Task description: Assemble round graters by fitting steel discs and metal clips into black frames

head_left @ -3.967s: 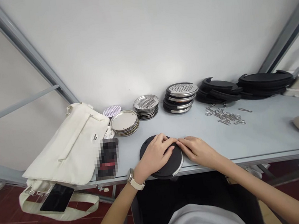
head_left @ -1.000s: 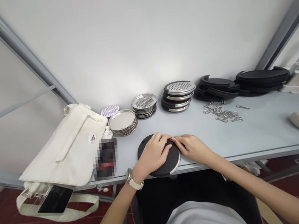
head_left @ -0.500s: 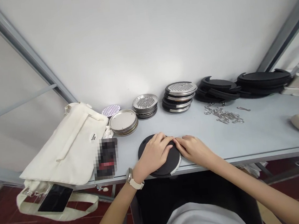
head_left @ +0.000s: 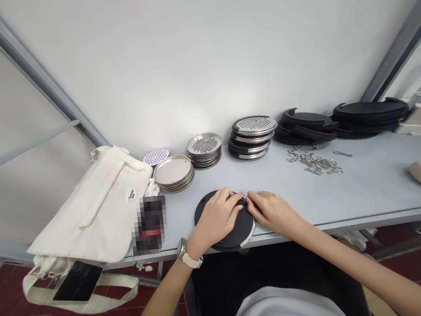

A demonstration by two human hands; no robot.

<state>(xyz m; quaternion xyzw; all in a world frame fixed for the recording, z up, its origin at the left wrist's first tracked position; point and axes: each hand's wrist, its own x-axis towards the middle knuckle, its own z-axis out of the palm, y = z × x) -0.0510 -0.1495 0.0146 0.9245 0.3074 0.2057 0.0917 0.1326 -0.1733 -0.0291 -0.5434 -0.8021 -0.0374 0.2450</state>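
Black round disc (head_left: 244, 226) lies flat on the light grey table (head_left: 362, 188) near its front edge, steel rim (head_left: 251, 234) showing at lower right. Left hand (head_left: 216, 217) rests over the disc, fingers together, while right hand (head_left: 273, 214) sits at its upper right edge — fingertips of both meet at a small metal piece (head_left: 244, 199), too small to tell if pinched. Stacked perforated steel plates (head_left: 203, 144), black discs (head_left: 305, 118) and loose metal clips (head_left: 315, 164) sit farther back — well apart from the hands.

Flat round black disc (head_left: 243, 223) lying on the pale grey table (head_left: 366, 192), thin steel rim (head_left: 249, 234) showing along its near edge, tiny metal clip (head_left: 244, 199) at the far edge.
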